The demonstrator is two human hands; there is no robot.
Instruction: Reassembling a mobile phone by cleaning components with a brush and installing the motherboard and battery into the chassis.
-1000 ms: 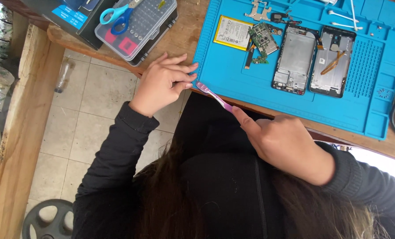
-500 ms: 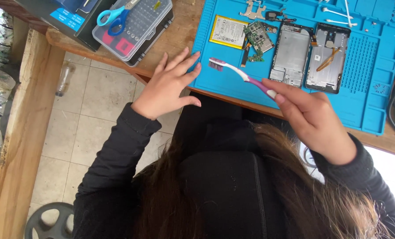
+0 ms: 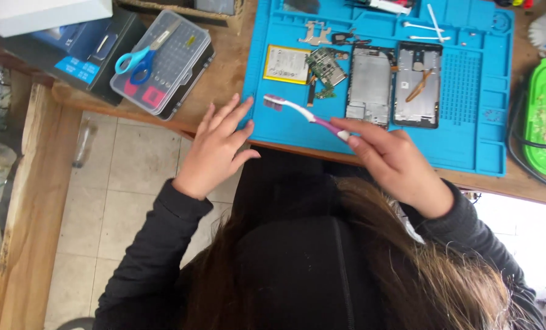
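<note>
I am pinching the purple end of the toothbrush (image 3: 303,113) in my right hand (image 3: 395,162), its long axis slanting up-left, bristles probably hovering over the blue mat (image 3: 468,146). My left hand (image 3: 215,150) is lying open, fingers spread, at the mat's edge.

Light: soft, even daylight, bright | Shadows: faint, short ones under the hands | Glare: blown-out white patch at the lower right edge | Focus: blue mat (image 3: 468,140) sharp; dark hair in the foreground soft | Blur: slight on the fingers | Distortion: mild bending at the edges
</note>
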